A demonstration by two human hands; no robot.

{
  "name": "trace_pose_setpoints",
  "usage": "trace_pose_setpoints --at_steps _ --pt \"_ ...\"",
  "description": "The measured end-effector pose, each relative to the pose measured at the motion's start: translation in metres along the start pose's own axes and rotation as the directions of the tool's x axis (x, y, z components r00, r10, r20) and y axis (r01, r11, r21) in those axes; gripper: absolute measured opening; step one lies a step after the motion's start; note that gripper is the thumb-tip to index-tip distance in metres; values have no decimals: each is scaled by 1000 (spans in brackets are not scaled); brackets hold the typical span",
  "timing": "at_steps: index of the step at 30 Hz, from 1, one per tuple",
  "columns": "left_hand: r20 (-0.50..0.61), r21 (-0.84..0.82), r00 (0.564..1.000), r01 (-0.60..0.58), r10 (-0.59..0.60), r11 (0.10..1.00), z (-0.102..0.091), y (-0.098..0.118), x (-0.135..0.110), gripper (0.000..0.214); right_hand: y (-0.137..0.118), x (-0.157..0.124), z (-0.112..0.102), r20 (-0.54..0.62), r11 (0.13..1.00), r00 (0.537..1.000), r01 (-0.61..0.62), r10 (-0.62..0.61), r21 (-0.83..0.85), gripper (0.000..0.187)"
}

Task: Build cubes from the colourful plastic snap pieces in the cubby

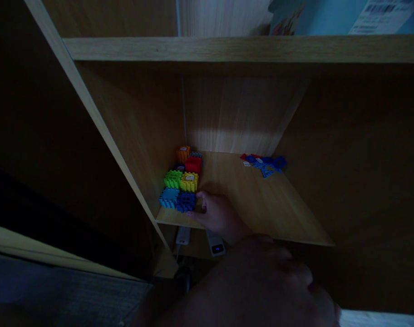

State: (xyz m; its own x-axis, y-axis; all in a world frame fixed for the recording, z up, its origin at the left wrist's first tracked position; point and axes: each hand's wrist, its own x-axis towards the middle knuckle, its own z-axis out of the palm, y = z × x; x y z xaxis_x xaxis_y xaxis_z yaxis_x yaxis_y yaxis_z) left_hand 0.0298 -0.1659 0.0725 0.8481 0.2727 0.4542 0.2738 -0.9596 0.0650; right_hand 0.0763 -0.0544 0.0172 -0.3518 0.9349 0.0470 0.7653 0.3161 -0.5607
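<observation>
Reaching in from the right, my right hand has its thumb and index finger at the right side of a stack of dark blue notched plastic building pieces. Left of it sits a light blue stack. Behind these two are a green stack and a yellow stack with a white label. Further back stand a red stack and an orange stack. Large and dark in the foreground, my left hand crosses over my right forearm. Its fingers are curled, and whatever they may hold is hidden.
The wooden shelf has a side wall close to the stacks. Loose blue and red pieces lie at its back right. Above is another shelf edge bearing a blue package. Below are a white device with a lit display and a white strip.
</observation>
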Motion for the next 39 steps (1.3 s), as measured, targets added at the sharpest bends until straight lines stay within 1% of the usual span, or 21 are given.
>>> trace_pose_setpoints --at_steps 3,6,9,11,13,14,15,17,19,21,23,26,29,30,32,33,34,35,36,38,39 --pt "-16 -23 1000 -26 26 999 -2 -2 -1 29 6 -2 -3 12 1000 1000 7 -7 14 58" --pt "-42 -20 999 -23 22 1000 -2 -4 0 30 21 -7 -11 -9 1000 1000 -7 7 0 53" --pt "-65 -21 998 4 -5 1000 0 -9 2 30 44 -12 -29 -60 998 997 -54 53 -20 43" --pt "-58 -31 998 29 -30 999 5 -14 3 29 62 -14 -43 -100 995 991 -90 85 -48 33" --pt "-36 -34 997 72 -73 997 11 -22 3 29 80 -11 -58 -167 976 974 -178 156 -127 35" --pt "-25 -30 995 100 -100 995 14 -26 3 29 89 -9 -65 -182 971 971 -185 157 -152 39" --pt "-12 -22 992 129 -129 991 18 -32 2 30 98 -5 -71 -204 971 969 -173 138 -166 43" --pt "18 -5 983 181 -181 983 26 -44 1 33 114 5 -84 -217 974 972 -133 92 -182 42" --pt "44 16 973 227 -227 974 33 -58 -2 33 127 19 -94 -177 972 981 -120 84 -202 41" --pt "62 37 966 251 -253 967 40 -71 -6 31 138 35 -103 -135 965 984 -141 113 -222 38" --pt "72 41 960 269 -272 962 45 -82 -10 29 147 52 -111 -95 960 991 -117 95 -255 36" --pt "86 35 948 304 -306 952 49 -93 -14 30 160 75 -120 -135 969 990 -67 35 -237 41" --pt "94 26 938 331 -332 943 51 -96 -15 31 171 86 -126 -162 979 986 -64 33 -193 51" --pt "96 25 936 337 -337 941 52 -96 -14 31 173 86 -127 -193 982 980 -87 54 -170 57" --pt "99 25 935 339 -340 941 53 -96 -13 31 176 84 -126 -296 985 951 -130 91 -117 71" --pt "100 26 936 337 -338 941 53 -96 -13 31 176 83 -125 -348 987 934 -124 81 -103 76" --pt "100 26 937 334 -335 942 54 -96 -12 31 176 82 -122 -387 990 921 -93 44 -108 80" --pt "99 26 938 331 -332 943 54 -96 -12 31 174 82 -120 -404 990 915 -40 -18 -134 81" --pt "97 26 938 331 -332 943 55 -96 -12 31 173 82 -116 -395 985 914 24 -92 -173 81" --pt "90 28 937 336 -338 941 56 -96 -13 30 171 86 -109 -326 961 923 123 -202 -247 79" --pt "85 31 936 341 -343 939 57 -96 -14 30 170 88 -106 -285 952 933 140 -218 -271 75"
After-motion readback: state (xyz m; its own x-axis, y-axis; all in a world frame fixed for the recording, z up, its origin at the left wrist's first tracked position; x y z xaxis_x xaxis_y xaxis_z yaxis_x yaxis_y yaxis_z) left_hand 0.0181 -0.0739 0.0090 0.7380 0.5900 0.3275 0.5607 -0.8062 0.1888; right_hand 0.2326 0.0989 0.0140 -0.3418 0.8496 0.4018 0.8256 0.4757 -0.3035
